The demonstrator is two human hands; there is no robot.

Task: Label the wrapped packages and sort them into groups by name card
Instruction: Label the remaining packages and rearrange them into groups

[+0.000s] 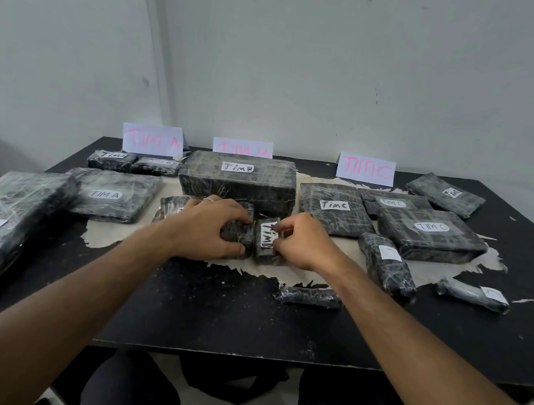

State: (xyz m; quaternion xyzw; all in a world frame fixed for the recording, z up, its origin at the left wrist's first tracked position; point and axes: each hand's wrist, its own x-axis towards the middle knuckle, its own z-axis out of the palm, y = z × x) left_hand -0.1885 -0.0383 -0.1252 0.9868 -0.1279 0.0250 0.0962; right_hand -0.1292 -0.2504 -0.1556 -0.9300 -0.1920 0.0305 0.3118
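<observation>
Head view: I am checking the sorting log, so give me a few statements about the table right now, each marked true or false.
1. Three name cards stand at the back of the table. True: left card, middle card, right card.
2. The right hand pinches the label on a small package. True.
3. The left hand lies flat on bare table. False: it grips a small package beside that one.
4. The big package before the middle card reads TIM A. False: TIM B.
5. The thin roll nearest the person shows no label. True.
</observation>
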